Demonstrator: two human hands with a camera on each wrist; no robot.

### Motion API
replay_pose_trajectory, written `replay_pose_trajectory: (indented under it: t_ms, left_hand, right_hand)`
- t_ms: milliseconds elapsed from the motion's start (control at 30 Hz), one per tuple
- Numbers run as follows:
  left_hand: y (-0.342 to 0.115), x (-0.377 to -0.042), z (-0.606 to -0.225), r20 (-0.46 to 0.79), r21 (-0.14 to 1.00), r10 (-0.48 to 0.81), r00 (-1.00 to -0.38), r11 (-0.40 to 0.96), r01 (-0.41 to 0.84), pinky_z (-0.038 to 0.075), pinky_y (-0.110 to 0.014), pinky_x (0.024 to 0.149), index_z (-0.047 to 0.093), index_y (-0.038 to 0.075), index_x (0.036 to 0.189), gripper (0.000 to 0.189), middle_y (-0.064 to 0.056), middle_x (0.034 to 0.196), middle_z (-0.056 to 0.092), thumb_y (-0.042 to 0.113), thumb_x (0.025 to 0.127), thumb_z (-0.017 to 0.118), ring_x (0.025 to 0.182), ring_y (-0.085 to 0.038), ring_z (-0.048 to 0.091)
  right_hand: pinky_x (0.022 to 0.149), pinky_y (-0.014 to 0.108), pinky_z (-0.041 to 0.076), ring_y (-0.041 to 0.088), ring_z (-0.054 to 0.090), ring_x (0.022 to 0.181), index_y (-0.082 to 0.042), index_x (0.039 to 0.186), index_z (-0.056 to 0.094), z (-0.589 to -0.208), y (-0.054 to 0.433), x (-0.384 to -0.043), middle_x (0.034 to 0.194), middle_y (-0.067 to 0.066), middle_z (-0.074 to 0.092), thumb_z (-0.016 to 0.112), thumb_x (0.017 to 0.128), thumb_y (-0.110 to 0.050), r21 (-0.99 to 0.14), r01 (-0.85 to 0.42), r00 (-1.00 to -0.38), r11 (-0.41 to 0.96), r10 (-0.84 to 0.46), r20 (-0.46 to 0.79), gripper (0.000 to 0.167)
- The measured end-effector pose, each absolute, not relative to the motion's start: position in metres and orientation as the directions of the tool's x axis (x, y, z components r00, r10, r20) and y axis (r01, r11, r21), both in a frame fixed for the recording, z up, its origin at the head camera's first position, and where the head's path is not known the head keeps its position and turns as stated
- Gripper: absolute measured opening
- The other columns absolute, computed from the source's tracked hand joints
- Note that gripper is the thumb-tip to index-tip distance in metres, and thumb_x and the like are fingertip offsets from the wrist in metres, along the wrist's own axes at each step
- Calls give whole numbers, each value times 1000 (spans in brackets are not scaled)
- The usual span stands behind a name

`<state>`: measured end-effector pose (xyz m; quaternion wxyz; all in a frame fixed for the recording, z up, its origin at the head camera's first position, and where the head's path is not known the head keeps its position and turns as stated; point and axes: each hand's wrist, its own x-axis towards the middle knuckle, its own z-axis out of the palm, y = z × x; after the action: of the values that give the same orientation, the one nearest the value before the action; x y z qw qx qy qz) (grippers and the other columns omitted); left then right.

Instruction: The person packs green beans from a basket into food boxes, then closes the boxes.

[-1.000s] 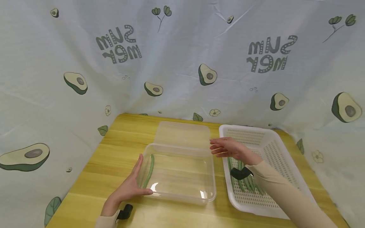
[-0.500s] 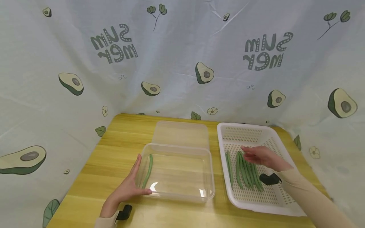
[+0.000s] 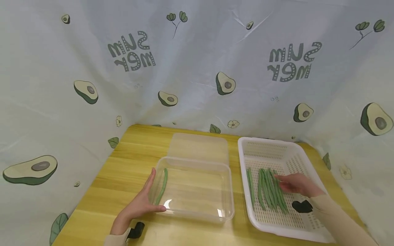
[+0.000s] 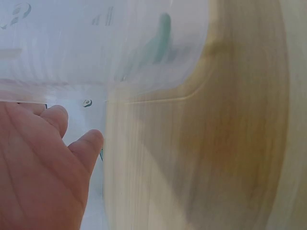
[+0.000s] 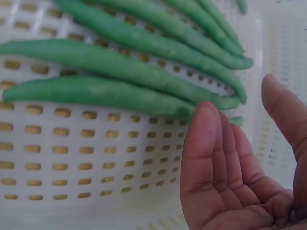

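Note:
A clear plastic container (image 3: 197,186) sits on the table with one green bean (image 3: 162,186) lying along its left side. My left hand (image 3: 140,203) rests against that container's left front corner, thumb on the front rim and fingers stretched along the left wall. On the right, a white perforated basket (image 3: 261,150) holds several green beans (image 3: 269,191) side by side. Inside it, my right hand (image 3: 298,184) is at the right edge of the beans. In the right wrist view, straight fingertips touch or nearly touch the nearest bean (image 5: 100,96), while the thumb stands apart.
A flat translucent lid (image 3: 198,147) lies behind the container, close to its back edge. One or two beans (image 3: 250,186) lie apart along the basket's left wall. A printed white cloth (image 3: 191,68) encloses the wooden table (image 3: 123,181) at the back and sides.
From the gap between container and basket, my right hand has moved right and down into the basket, to the beans' right side. My left hand has stayed on the container.

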<state>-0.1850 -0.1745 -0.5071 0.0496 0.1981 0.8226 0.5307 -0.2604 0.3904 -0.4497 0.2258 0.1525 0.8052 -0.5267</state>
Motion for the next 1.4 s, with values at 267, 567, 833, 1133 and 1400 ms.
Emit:
replay_pose_trajectory:
  t_ms: [267,567,833,1133,1400]
  left_hand:
    - [-174,-185,-508,139,889,390,-910,357,288,8,-69,101,-10,11,152,128,-10,156,-14,26,69,86,139,-40,-7]
    - [-174,-183,-508,111,898,379,-919,357,256,7,-67,102,-9,12,152,127,-8,157,-13,27,69,86,139,-37,-7]
    - [-174,-184,-509,145,882,384,-912,367,295,9,-69,101,-9,12,152,127,-11,157,-13,27,69,86,139,-40,-6]
    - [-175,-186,-510,152,883,383,-911,361,299,8,-69,101,-9,10,152,128,-12,157,-13,27,68,86,139,-41,-7]
    - [-174,-185,-509,141,889,377,-915,359,285,9,-67,102,-8,12,152,127,-10,157,-12,29,68,86,139,-39,-5]
  right_hand:
    - [60,25,53,11,61,61,4,81,67,-463,394,-253,67,4,64,64,92,-19,-781,465,-868,417,41,-495,25]
    - [53,22,50,8,56,52,-1,72,64,-472,392,-255,58,0,58,70,87,-22,-699,487,-853,524,113,-509,27]
    - [52,25,50,10,54,52,6,76,61,-474,386,-258,58,2,56,75,82,-18,-685,476,-866,551,161,-473,28]
    - [53,26,51,10,54,51,7,79,61,-473,382,-259,57,2,56,73,84,-14,-706,513,-850,487,179,-494,25]
    - [54,24,51,10,56,53,8,79,63,-467,380,-259,61,3,61,70,86,-12,-728,514,-850,454,158,-502,22]
